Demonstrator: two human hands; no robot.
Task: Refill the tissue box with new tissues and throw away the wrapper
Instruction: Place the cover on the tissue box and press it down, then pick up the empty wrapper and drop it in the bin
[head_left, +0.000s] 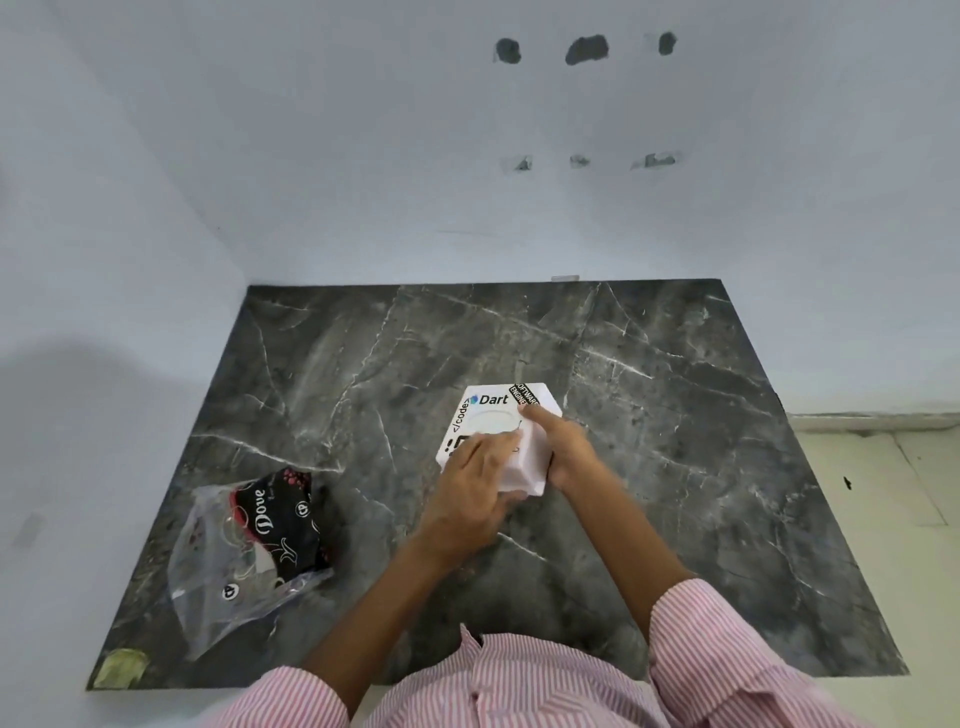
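Observation:
A white hexagonal tissue box (491, 415) with "Dart" and "code" stickers stands on the dark marble slab (675, 415). My left hand (472, 488) lies over its near top, fingers stretched flat onto the lid. My right hand (558, 447) grips the box's right side, thumb or finger reaching onto the top by the black sticker. A clear plastic wrapper (244, 551) with a black "Dove" print lies crumpled at the slab's left, apart from both hands. The tissues themselves are hidden.
White walls close off the back and left of the slab. A pale tiled floor (872, 483) shows at the right. A scrap of yellowish tape (122, 667) sits at the slab's near left corner.

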